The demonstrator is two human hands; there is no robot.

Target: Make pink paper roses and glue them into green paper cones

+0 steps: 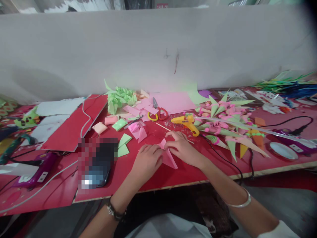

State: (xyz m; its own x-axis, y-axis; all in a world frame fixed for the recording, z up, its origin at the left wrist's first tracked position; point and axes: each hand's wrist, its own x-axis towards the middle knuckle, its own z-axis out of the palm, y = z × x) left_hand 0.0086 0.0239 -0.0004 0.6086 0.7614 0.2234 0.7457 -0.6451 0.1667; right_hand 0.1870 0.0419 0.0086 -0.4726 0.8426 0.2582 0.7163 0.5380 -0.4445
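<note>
Now, fold: press pink paper [168, 156] flat on table [198, 172].
Left hand [148, 161]: pinning paper edge.
Right hand [182, 147]: pressing upper corner.

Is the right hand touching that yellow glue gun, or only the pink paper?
Apart. The head view shows red table between the right hand and the yellow glue gun; that hand rests on the folded pink paper, as does the left hand.

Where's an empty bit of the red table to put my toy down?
Bare red table shows near the front edge, below the right hand. Another free strip lies between the left hand and the green paper pieces. Around the glue gun and paper cones it's crowded.
</note>
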